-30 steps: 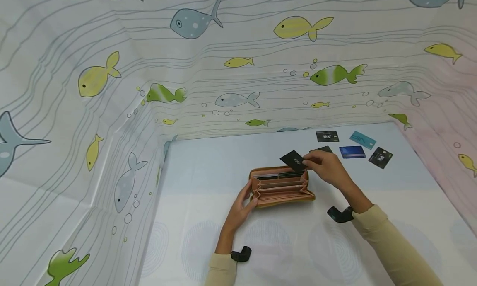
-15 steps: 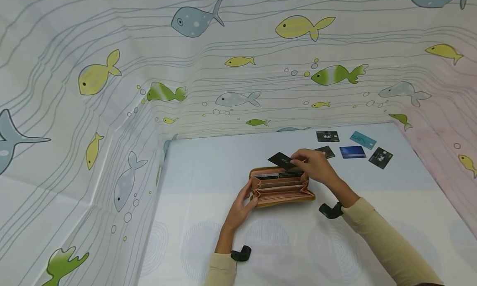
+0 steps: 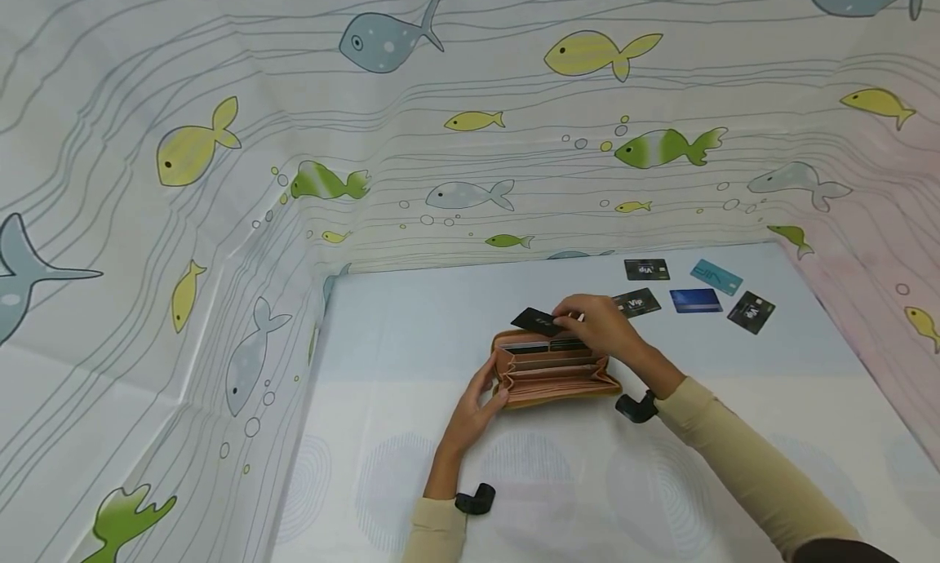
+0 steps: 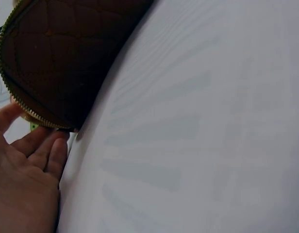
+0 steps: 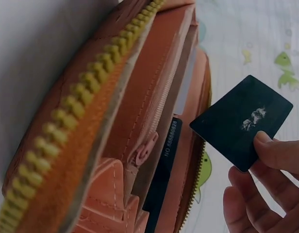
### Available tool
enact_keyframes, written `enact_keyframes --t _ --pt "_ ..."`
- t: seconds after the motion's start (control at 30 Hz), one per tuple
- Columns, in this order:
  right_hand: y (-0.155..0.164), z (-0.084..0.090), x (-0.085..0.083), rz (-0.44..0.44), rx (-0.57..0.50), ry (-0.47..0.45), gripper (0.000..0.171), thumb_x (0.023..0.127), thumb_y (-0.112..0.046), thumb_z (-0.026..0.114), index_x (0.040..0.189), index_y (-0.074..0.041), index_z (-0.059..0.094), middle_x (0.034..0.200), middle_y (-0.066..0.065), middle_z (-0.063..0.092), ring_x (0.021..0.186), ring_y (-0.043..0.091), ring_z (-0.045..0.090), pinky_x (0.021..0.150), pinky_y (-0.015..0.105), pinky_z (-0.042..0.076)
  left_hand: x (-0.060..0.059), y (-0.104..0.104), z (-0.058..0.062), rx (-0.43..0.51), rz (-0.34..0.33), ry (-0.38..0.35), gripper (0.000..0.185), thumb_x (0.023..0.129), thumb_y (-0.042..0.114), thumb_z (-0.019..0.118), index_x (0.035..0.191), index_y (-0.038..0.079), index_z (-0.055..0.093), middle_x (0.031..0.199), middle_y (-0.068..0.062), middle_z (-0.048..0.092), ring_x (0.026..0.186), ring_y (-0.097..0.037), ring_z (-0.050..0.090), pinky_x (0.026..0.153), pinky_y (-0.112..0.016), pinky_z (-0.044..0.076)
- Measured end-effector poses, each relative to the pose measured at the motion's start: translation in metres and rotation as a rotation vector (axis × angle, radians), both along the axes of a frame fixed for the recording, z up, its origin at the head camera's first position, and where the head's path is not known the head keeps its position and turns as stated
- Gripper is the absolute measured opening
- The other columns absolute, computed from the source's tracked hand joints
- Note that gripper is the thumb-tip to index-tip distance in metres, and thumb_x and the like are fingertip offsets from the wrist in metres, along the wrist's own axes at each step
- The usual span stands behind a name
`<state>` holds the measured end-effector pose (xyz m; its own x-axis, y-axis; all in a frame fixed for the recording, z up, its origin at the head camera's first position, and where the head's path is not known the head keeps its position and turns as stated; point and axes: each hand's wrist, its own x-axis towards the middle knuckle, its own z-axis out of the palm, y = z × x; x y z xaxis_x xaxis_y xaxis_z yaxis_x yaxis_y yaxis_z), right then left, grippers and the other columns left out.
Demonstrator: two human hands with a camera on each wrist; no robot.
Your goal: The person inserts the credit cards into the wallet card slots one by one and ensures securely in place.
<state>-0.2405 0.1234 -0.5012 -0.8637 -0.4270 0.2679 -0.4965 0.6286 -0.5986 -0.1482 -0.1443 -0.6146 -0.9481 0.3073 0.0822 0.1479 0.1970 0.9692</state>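
An orange-brown zip wallet (image 3: 552,369) lies spread wide on the table, with cards tucked into its far slots. My left hand (image 3: 477,400) holds its left end; the left wrist view shows the fingers (image 4: 40,145) curled at the wallet's zip edge (image 4: 52,63). My right hand (image 3: 598,326) pinches a black card (image 3: 538,321) just above the wallet's far edge. In the right wrist view the black card (image 5: 241,121) hangs over the wallet's inner pockets (image 5: 154,145), where a dark card (image 5: 164,170) sits in a slot.
Several more cards lie at the back right of the table: a black one (image 3: 637,303) nearest my right hand, another black one (image 3: 646,269), a blue one (image 3: 694,300), a teal one (image 3: 716,276) and a black one (image 3: 751,312). Fish-print cloth walls (image 3: 220,220) enclose the table on three sides.
My right hand has carried the black card leftward and lower, from above the wallet's right end to over its far edge. The left hand and wallet have stayed put.
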Motion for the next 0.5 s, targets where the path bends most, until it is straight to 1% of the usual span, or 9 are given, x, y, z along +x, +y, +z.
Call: enact_keyframes --t 0.07,0.13,0.3,0.5 --pt "-0.003 -0.001 -0.001 0.005 0.013 0.004 0.009 0.091 -0.010 0.073 0.099 -0.010 0.077 0.095 0.005 0.075 0.083 0.018 0.069 0.066 0.031 0.055 -0.002 0.000 -0.010 0.005 0.011 -0.006 0.068 0.101 0.013 0.056 0.160 0.016 0.023 0.163 -0.010 0.029 0.149 -0.031 0.032 0.118 -0.057 0.031" --pt "-0.005 -0.003 -0.003 0.010 0.024 0.000 0.009 0.091 -0.010 0.073 0.099 -0.010 0.077 0.096 0.005 0.075 0.084 0.019 0.069 0.067 0.032 0.055 -0.003 -0.001 -0.014 0.006 0.013 -0.005 0.068 0.102 0.016 0.057 0.160 0.020 0.023 0.163 -0.007 0.030 0.150 -0.028 0.032 0.119 -0.055 0.032" --pt "-0.012 -0.006 -0.004 0.021 0.040 -0.020 0.009 0.092 -0.011 0.073 0.100 -0.010 0.076 0.098 0.005 0.075 0.086 0.020 0.070 0.070 0.035 0.057 -0.003 -0.002 -0.016 0.013 0.012 0.006 0.067 0.102 0.022 0.058 0.160 0.023 0.024 0.163 -0.006 0.030 0.149 -0.028 0.033 0.119 -0.053 0.033" --pt "-0.019 -0.007 -0.004 0.028 0.073 0.001 0.011 0.090 -0.010 0.074 0.101 -0.009 0.077 0.096 0.004 0.073 0.085 0.018 0.069 0.069 0.032 0.057 -0.003 -0.002 -0.017 0.008 0.007 0.003 0.068 0.102 0.026 0.057 0.160 0.025 0.023 0.163 -0.004 0.030 0.149 -0.026 0.033 0.119 -0.050 0.033"
